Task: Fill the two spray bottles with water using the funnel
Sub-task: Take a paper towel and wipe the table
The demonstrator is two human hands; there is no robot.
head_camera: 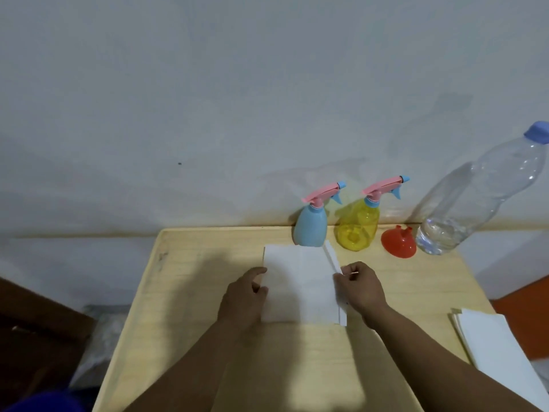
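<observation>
Looking down at a light wooden table (208, 292) against a pale wall. Lying at centre, a white paper sheet (300, 286). Resting on its left edge, the left hand (242, 298), fingers loosely curled, gripping nothing. Pinching its folded right edge, the right hand (361, 288). Standing behind, with sprayers on: blue spray bottle (310, 228), yellow spray bottle (358, 227), then upturned red funnel (398, 242) and capped clear water bottle (475, 194). Sitting far right, a paper stack (499, 349).
</observation>
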